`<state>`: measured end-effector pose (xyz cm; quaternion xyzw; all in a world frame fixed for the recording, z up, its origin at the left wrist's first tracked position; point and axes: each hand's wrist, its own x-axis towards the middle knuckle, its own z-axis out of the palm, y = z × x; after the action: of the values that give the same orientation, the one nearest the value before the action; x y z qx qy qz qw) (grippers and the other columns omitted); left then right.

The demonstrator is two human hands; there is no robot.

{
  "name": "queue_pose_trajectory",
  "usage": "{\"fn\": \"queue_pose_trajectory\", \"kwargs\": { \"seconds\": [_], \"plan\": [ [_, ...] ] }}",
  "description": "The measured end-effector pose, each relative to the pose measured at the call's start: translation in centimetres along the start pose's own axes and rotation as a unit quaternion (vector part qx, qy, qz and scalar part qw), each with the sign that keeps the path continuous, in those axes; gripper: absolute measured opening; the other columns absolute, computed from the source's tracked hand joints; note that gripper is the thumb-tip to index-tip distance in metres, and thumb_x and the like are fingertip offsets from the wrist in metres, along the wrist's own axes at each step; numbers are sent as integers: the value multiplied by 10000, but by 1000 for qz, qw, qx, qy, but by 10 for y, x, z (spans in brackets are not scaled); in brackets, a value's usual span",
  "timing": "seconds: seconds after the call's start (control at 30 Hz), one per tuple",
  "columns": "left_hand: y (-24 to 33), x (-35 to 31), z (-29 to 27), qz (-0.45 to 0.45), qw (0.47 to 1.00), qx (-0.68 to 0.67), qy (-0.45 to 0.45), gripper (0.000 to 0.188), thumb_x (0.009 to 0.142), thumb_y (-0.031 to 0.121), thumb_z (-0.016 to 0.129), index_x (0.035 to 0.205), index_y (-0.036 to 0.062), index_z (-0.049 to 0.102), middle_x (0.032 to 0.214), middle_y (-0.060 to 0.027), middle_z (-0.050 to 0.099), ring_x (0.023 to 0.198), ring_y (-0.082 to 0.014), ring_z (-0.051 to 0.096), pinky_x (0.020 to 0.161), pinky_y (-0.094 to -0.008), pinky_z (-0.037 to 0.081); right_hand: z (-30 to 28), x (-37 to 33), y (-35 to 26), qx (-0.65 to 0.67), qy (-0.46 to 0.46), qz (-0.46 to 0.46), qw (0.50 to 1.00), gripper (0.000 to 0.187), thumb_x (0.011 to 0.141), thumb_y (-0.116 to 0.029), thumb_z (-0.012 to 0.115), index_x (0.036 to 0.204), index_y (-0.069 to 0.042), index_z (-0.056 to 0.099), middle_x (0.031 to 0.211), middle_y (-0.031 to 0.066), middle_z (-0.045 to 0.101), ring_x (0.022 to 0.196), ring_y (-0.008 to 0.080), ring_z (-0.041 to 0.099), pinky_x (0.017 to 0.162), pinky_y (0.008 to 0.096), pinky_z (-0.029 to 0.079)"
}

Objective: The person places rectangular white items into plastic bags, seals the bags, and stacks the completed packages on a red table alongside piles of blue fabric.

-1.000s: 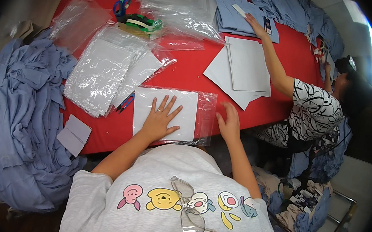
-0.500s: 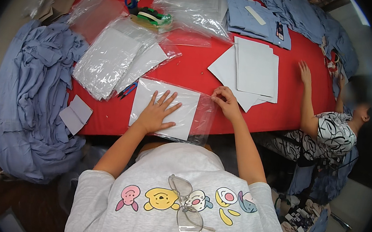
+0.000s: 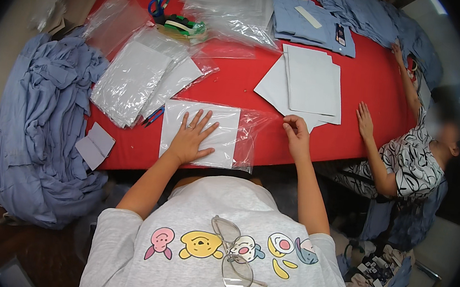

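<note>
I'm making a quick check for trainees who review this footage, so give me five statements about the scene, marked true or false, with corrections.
1. The left hand lies spread on the bag. True.
2. The right hand lies flat on the notebook. False: its fingers are curled, and it is to the right of the bag.
3. The table is blue. False: it is red.
4. The scissors are beside the tape dispenser. True.
5. Glasses hang on the grey shirt. True.

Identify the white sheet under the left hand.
The bagged white sheet at front, with the left hand spread on it; the left stack and right stack lie clear of that hand.
</note>
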<state>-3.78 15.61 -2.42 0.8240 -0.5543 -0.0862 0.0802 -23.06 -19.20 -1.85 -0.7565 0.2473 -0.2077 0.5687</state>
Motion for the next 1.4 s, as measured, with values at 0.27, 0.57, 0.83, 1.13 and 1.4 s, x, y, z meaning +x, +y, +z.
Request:
{"fn": "queue_pose_trajectory", "kwargs": {
  "seconds": [0.27, 0.57, 0.83, 1.13, 1.4],
  "plan": [
    [0, 0, -1, 1, 1000, -12, 17, 916, 933, 666, 674, 1717, 293, 381, 1830, -123, 195, 1683, -382, 159, 1329, -682, 70, 64, -7, -70, -465, -341, -196, 793, 258, 865, -34, 710, 1106, -92, 781, 1135, 87, 746, 1064, 312, 701, 899, 463, 593],
    [1, -1, 5, -31, 998, -20, 43, 971, 917, 672, 692, 1726, 251, 361, 1831, -128, 190, 1683, -392, 154, 1327, -684, 70, -36, -37, -37, -355, -133, -175, 909, 110, 868, -21, 755, 960, -58, 803, 1170, 84, 767, 1096, 295, 715, 908, 422, 592],
    [3, -1, 6, -57, 997, -31, 47, 979, 914, 638, 710, 1718, 188, 376, 1826, -165, 191, 1686, -403, 143, 1318, -683, 53, 22, -34, -100, -226, -79, -188, 952, 362, 789, 135, 587, 1075, -26, 741, 1181, 153, 754, 1163, 360, 705, 1017, 440, 561],
    [4, 1, 3, -48, 997, -39, 50, 961, 933, 643, 699, 1719, 197, 371, 1824, -169, 194, 1689, -386, 141, 1329, -668, 56, -16, -47, -40, -439, -349, -64, 825, 138, 828, -26, 692, 931, -90, 759, 935, 155, 772, 872, 373, 734, 818, 491, 568],
    [2, -28, -3, -223, 937, -118, 241, 810, 1021, 325, 682, 1700, 58, 331, 1792, -240, 218, 1670, -425, 172, 1343, -597, 96, 42, -2, -22, -37, -42, 99, 994, 215, 1079, -74, 564, 1144, 50, 728, 999, 92, 761, 893, 179, 759, 778, 312, 611]
  ]
}}
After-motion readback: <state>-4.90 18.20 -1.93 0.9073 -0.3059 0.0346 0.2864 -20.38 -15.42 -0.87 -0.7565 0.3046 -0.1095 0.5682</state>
